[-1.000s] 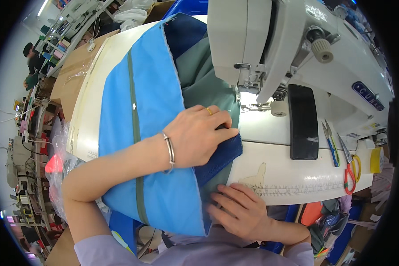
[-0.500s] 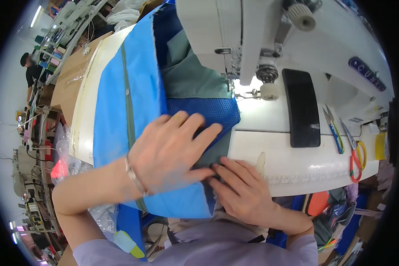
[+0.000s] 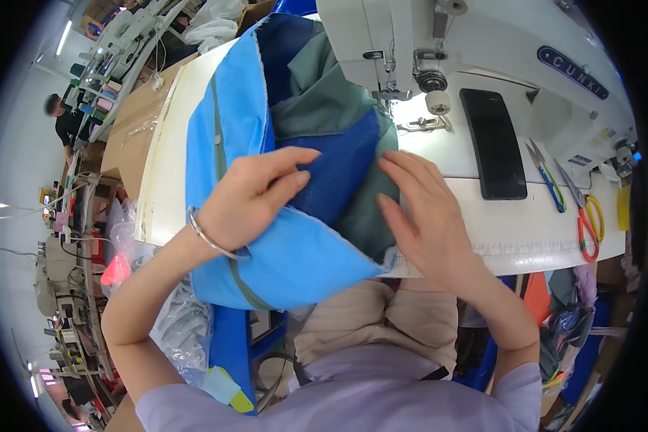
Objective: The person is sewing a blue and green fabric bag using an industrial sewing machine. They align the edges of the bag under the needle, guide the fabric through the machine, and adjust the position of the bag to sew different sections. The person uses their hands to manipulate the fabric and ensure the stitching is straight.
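A light blue fabric piece with a grey-green strip is spread on the sewing table. Dark blue mesh and grey-green cloth lie folded within it, the cloth's edge reaching the sewing machine's presser foot. My left hand, a metal bangle at its wrist, rests over the light blue fabric, thumb and forefinger apart beside the mesh. At the right edge of the cloth, my right hand touches it with fingers stretched out and thumb apart.
The white sewing machine stands over the far right. A black phone, small snips and scissors with red and yellow handles lie to the right. Cardboard adjoins the table's left. Another person is far left.
My hands have come apart: the right has moved up to the cloth's edge near the presser foot. The mesh is more folded, and the light blue corner has shifted right.
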The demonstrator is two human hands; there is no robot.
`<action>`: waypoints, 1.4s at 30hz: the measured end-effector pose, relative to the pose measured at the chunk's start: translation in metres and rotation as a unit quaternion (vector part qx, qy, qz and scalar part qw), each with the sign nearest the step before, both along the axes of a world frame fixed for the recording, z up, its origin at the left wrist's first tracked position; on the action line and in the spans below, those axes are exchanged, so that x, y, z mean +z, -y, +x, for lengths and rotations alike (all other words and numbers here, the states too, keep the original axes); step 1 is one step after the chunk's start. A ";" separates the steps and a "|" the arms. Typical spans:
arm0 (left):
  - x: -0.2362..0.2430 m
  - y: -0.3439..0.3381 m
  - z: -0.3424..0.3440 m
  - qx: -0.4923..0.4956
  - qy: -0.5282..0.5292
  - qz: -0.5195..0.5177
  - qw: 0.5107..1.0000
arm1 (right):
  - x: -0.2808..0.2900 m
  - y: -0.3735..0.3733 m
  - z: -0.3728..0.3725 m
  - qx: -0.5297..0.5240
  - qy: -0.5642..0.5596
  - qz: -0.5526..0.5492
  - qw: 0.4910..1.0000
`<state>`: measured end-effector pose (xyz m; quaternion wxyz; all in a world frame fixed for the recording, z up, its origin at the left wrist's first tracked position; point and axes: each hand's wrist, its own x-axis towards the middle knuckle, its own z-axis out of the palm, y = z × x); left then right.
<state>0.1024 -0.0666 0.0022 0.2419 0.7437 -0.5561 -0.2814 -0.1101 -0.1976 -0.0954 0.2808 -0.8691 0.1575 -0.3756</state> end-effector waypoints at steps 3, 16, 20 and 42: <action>0.011 -0.014 -0.017 -0.060 0.060 -0.029 0.996 | 0.019 0.001 0.014 0.090 -0.057 0.241 0.965; -0.032 -0.036 -0.068 -0.126 0.496 -0.259 0.819 | 0.035 -0.033 -0.025 0.116 -0.035 0.392 0.912; -0.025 -0.039 -0.058 -0.100 0.329 -0.240 0.908 | 0.016 -0.042 -0.043 0.114 0.046 -0.075 0.990; -0.068 -0.148 -0.100 -0.345 0.333 0.023 0.877 | -0.024 -0.144 -0.060 0.119 0.037 0.039 0.991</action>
